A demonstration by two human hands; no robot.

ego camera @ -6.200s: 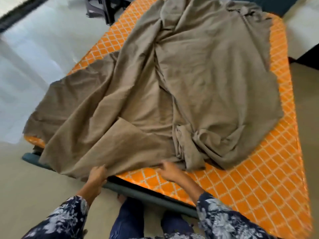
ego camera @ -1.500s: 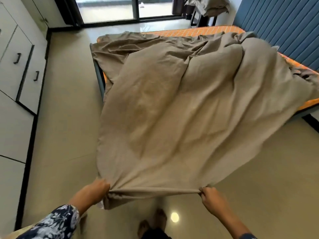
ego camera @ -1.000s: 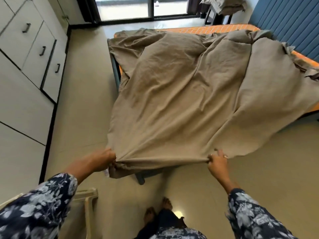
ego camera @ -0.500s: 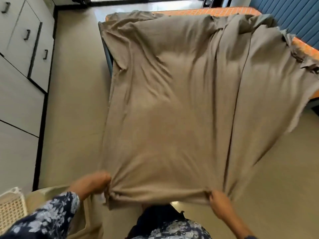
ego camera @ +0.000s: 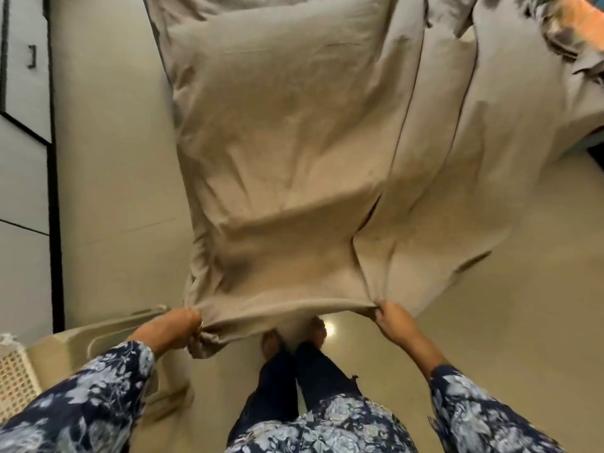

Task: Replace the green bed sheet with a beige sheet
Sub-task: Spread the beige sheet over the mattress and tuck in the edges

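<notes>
Between the two raised hands, the near edge of the beige sheet (ego camera: pixel 294 152) is held taut above the floor (ego camera: pixel 506 338). That edge is gripped at one bunched corner by the left hand (ego camera: pixel 170 328), whose fingers are curled round the cloth, and it is pinched further along by the right hand (ego camera: pixel 394 323), with fingers and thumb closed on a gathered fold. From this held edge the sheet is stretched away and upward toward the bed, where it is spread over the mattress (ego camera: pixel 585 14); only a small orange patch of that mattress is left showing at the far right corner. A loose flap of the sheet is seen hanging to the right of the right hand. Below the held edge, bare feet (ego camera: pixel 294 335) are seen on the floor. Cabinet doors (ego camera: pixel 23 93) are lined along the left, and a pale woven basket (ego camera: pixel 13 377) is placed at the lower left.
</notes>
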